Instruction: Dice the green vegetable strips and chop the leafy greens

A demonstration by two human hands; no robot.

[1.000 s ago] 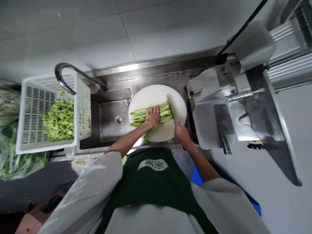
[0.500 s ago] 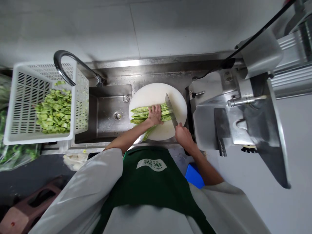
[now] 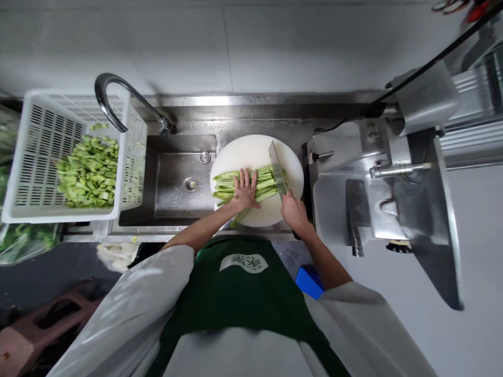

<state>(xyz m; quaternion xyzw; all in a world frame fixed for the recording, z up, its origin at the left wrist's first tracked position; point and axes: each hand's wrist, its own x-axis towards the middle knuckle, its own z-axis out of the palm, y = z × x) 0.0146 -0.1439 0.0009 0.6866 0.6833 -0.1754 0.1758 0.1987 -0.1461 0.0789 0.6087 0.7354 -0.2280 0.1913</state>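
Note:
A pile of long green vegetable strips [image 3: 266, 184] lies crosswise on a round white cutting board [image 3: 251, 149]. My left hand [image 3: 245, 193] rests flat on top of them, fingers spread and pointing away from me. Gripped by its handle in my right hand [image 3: 295, 213] is a cleaver [image 3: 277, 168], its blade across the right end of the strips. Short bits of green show just right of the blade. One strip sticks out of the pile toward me, below my left hand. I cannot tell whether the edge touches the board.
Left of the board is a steel sink basin [image 3: 173, 201] with a curved faucet [image 3: 112, 78]. A white plastic basket [image 3: 135, 157] holds cut green pieces [image 3: 92, 173]. On the right stands a metal slicing machine [image 3: 377, 157], a second cleaver [image 3: 357, 204] lying on it.
My left hand has shifted slightly left over the strips, and its fingers have spread out flat. The cleaver stays at the strips' right end, and small cut bits now show beyond its blade.

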